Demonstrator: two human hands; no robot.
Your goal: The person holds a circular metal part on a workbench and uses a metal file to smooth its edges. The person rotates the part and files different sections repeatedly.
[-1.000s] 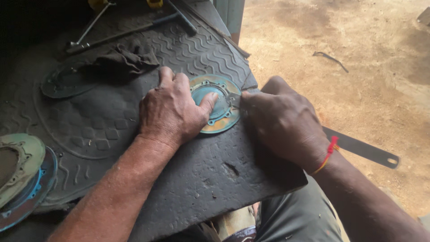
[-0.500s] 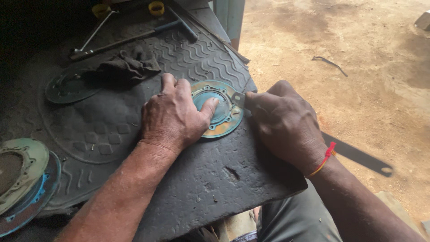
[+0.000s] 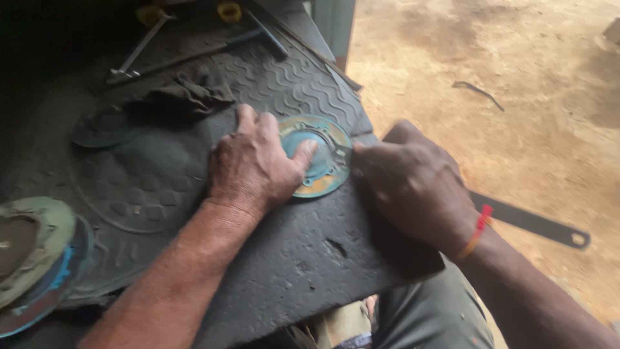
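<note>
A round, worn teal and rust-coloured metal plate (image 3: 329, 161) lies flat on a dark rubber mat (image 3: 290, 258). My left hand (image 3: 255, 165) presses down on the plate's left half, fingers spread over it. My right hand (image 3: 413, 184) rests against the plate's right edge with its fingers curled; whatever it may hold is hidden. A red thread band circles my right wrist.
A dark rag (image 3: 181, 97) and a flat dark ring (image 3: 103, 129) lie further back on the mat. Long metal tools (image 3: 187, 55) lie at the top. Stacked discs (image 3: 32, 258) sit at the left edge. A flat metal bar (image 3: 536, 223) lies on the dirt floor at right.
The view has drifted slightly, so the hands and plate sit lower in frame. Both hands stay on the plate with little change in grip.
</note>
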